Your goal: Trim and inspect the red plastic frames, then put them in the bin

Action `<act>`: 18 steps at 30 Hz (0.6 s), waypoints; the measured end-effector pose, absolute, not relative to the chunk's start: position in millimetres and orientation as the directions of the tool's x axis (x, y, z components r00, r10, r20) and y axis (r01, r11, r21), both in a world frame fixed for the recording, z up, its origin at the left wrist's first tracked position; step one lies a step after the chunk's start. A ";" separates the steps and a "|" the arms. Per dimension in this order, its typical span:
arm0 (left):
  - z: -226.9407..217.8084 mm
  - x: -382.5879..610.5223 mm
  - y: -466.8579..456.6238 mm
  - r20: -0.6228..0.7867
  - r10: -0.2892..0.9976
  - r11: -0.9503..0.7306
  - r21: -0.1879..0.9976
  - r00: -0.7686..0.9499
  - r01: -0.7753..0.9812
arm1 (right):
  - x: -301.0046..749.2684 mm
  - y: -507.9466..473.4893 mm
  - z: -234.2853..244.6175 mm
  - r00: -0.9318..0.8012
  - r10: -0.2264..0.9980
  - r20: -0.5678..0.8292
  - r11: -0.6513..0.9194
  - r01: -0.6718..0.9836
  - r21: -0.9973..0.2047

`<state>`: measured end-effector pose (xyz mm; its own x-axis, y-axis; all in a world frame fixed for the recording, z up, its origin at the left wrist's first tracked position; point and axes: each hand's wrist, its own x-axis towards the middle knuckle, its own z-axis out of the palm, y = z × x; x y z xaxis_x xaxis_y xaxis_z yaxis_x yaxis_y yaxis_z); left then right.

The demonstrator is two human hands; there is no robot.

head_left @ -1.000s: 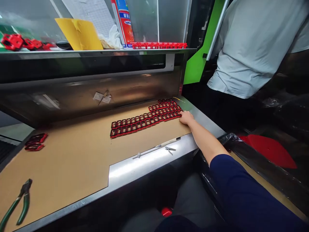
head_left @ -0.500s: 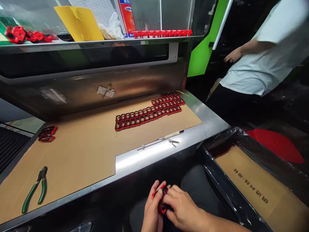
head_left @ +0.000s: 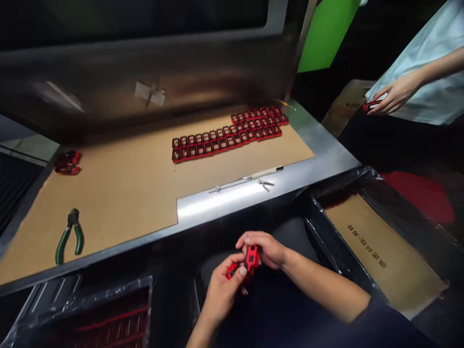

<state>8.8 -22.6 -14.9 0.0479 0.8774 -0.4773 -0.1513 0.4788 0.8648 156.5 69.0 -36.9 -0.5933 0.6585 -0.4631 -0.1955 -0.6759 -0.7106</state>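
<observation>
Both my hands meet low in front of me, below the bench edge, around a small red and black plastic part (head_left: 250, 261). My left hand (head_left: 222, 287) grips its lower end with the fingers curled. My right hand (head_left: 266, 250) pinches its upper end from the right. On the brown cardboard sheet (head_left: 119, 193) covering the bench lie rows of several matching red and black parts (head_left: 226, 135), set side by side towards the back right.
Green-handled pliers (head_left: 69, 236) lie at the bench's left front, two loose red parts (head_left: 67, 162) at the far left. A thin tool (head_left: 246, 181) rests on the steel edge. A plastic-lined box (head_left: 377, 241) stands to my right, another bin (head_left: 105, 319) lower left. Another person's hand (head_left: 389, 94) holds a red part at the upper right.
My right hand left the rows on the bench and came down to join my left hand on a red part. The view has tipped downward; the other person's hand now reaches in.
</observation>
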 end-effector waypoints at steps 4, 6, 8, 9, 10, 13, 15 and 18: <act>0.0 7.7 -23.4 -0.261 0.964 0.252 0.958 0.054 0.134 | 145.1 57.9 -32.9 -0.480 0.702 -0.526 -0.681 -0.234 -0.694; 3.6 8.1 -26.2 -0.178 0.983 0.164 0.953 0.034 0.255 | 147.9 55.5 -29.0 -0.467 0.715 -0.520 -0.667 -0.234 -0.707; 5.8 8.7 -29.5 -0.101 0.995 0.089 0.936 0.018 0.340 | 156.2 54.4 -24.2 -0.461 0.746 -0.481 -0.625 -0.231 -0.746; 6.6 8.8 -31.1 -0.065 0.998 0.053 0.927 0.018 0.371 | 162.1 53.8 -21.5 -0.452 0.767 -0.455 -0.592 -0.227 -0.773; 7.1 8.7 -32.5 -0.029 0.999 0.018 0.918 0.022 0.397 | 168.9 52.9 -18.6 -0.438 0.789 -0.430 -0.557 -0.217 -0.801; 7.6 7.9 -34.4 0.045 0.997 -0.066 0.886 0.057 0.459 | 189.8 48.3 -9.1 -0.439 0.814 -0.381 -0.481 -0.141 -0.865; 7.1 7.5 -33.9 0.070 0.994 -0.101 0.868 0.082 0.486 | 200.1 44.1 -3.2 -0.502 0.780 -0.374 -0.470 -0.076 -0.879; 6.1 7.9 -31.6 0.073 0.988 -0.131 0.861 0.136 0.491 | 206.2 38.4 1.8 -0.568 0.735 -0.371 -0.480 -0.048 -0.876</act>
<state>7.9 -31.6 6.1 0.1362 0.9880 0.0731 0.4907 -0.1314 0.8613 206.2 38.4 1.8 -0.5678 0.7346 -0.3715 -0.0479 -0.4800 -0.8760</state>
